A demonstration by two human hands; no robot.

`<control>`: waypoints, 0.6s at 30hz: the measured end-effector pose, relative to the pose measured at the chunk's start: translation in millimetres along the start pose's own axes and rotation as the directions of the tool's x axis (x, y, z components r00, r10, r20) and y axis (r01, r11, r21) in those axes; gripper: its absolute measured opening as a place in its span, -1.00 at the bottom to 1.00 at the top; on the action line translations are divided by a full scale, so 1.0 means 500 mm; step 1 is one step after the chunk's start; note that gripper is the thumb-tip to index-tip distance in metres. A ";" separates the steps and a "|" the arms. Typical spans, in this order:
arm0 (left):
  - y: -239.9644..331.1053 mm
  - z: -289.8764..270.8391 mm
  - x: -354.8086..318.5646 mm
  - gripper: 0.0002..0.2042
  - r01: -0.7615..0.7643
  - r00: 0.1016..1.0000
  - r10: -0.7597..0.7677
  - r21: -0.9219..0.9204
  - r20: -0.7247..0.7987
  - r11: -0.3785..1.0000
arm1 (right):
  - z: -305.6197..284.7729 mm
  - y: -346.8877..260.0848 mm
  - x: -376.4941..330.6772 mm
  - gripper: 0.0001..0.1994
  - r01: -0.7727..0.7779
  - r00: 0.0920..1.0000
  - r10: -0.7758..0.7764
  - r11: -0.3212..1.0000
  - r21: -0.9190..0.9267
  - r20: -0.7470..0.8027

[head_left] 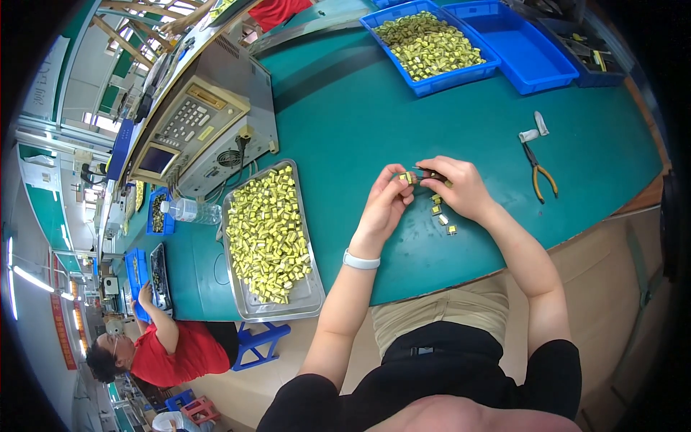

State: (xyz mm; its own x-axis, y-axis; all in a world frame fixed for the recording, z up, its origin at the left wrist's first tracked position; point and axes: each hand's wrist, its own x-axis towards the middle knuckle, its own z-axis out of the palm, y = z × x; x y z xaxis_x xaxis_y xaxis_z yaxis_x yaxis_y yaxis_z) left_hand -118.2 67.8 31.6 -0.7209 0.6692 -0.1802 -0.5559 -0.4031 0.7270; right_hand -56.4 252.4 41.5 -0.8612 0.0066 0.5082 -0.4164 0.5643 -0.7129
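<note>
Above the green table, my left hand pinches a small yellow-wrapped transformer between thumb and fingertips. My right hand is closed round dark, slim tweezers, whose tip meets the transformer; the fingers hide part of the tool. Below my right hand, several loose transformers lie in a short row on the table. To the left of my left hand, a metal tray holds a large heap of similar yellow transformers.
Yellow-handled pliers and two white finger cots lie to the right. At the far side stand a filled blue bin and an empty blue bin. A bench instrument, a plastic bottle and a co-worker in red are left.
</note>
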 end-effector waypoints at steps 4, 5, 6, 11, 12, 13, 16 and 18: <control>0.004 -0.001 0.002 -0.80 -0.050 0.996 0.052 -0.032 0.070 0.998 | 0.001 0.004 -0.001 -0.76 -0.001 1.000 0.001 1.000 0.000 -0.002; 0.004 -0.001 0.001 -0.80 -0.048 0.996 0.050 -0.032 0.070 0.998 | 0.000 0.003 -0.001 -0.76 -0.002 1.000 0.002 1.000 -0.001 -0.002; 0.007 0.001 0.000 -0.78 -0.067 0.995 0.068 -0.019 0.074 0.998 | 0.000 0.001 0.001 -0.76 -0.014 1.000 0.014 0.999 0.043 -0.010; 0.007 -0.004 0.001 -0.72 -0.090 0.991 0.091 -0.023 0.100 0.996 | -0.007 -0.007 0.003 -0.78 -0.021 1.000 0.021 0.999 0.047 -0.005; 0.003 -0.007 0.002 -0.71 -0.105 0.990 0.106 -0.018 0.091 0.994 | -0.006 -0.006 0.003 -0.79 -0.002 1.000 0.003 0.999 0.041 -0.014; 0.000 -0.011 0.003 -0.69 -0.121 0.989 0.121 -0.012 0.082 0.993 | -0.005 -0.005 0.003 -0.79 0.017 1.000 -0.016 0.999 0.035 -0.023; -0.002 -0.020 0.008 -0.68 -0.098 0.989 0.100 -0.024 0.112 0.995 | -0.004 -0.001 0.002 -0.80 0.021 0.999 -0.020 0.999 0.034 -0.032; -0.004 -0.021 0.009 -0.69 -0.097 0.989 0.099 -0.024 0.114 0.995 | -0.004 0.000 0.003 -0.81 0.035 0.999 -0.034 0.999 0.028 -0.039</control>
State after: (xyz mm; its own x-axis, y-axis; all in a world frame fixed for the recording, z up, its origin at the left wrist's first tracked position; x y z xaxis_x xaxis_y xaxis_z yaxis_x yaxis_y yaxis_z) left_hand -124.6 64.9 22.2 -0.7207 0.6926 -0.0304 -0.4930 -0.4812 0.7248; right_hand -57.1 253.9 42.9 -0.8346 0.0197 0.5506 -0.4542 0.5410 -0.7078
